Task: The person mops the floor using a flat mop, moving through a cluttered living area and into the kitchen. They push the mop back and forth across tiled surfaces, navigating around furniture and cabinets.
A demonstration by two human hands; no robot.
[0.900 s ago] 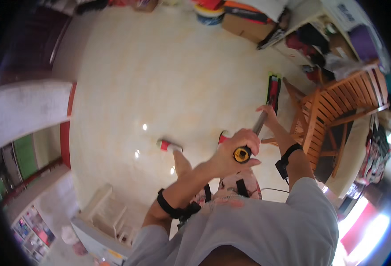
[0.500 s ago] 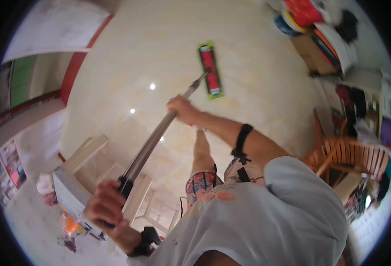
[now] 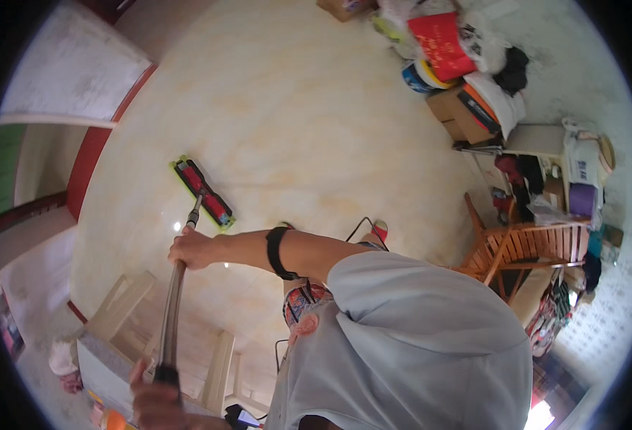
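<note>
A flat mop stretches over the pale tiled floor, its red and black head (image 3: 202, 195) edged by a bright green pad that lies on the tiles. From the head a metal pole (image 3: 170, 308) runs back toward me. My right hand (image 3: 191, 249) is closed round the pole's upper part, near the head. At the lower left, my left hand (image 3: 157, 403) is wrapped about the black grip (image 3: 166, 374) at the pole's near end; it is a little blurred and partly cut off by the frame.
Left of the pole are a pale wooden chair (image 3: 122, 304) and a table (image 3: 104, 364). A red-edged doorway (image 3: 95, 168) opens farther left. Bags and a cardboard box (image 3: 459, 115) are piled at the far right, with a slatted wooden chair (image 3: 538, 242) nearer. My feet are below my right arm.
The mop head has swung left and nearer to me, and has turned. Both hands have moved with the pole, the right one left and down, the left one lower. My view has shifted too.
</note>
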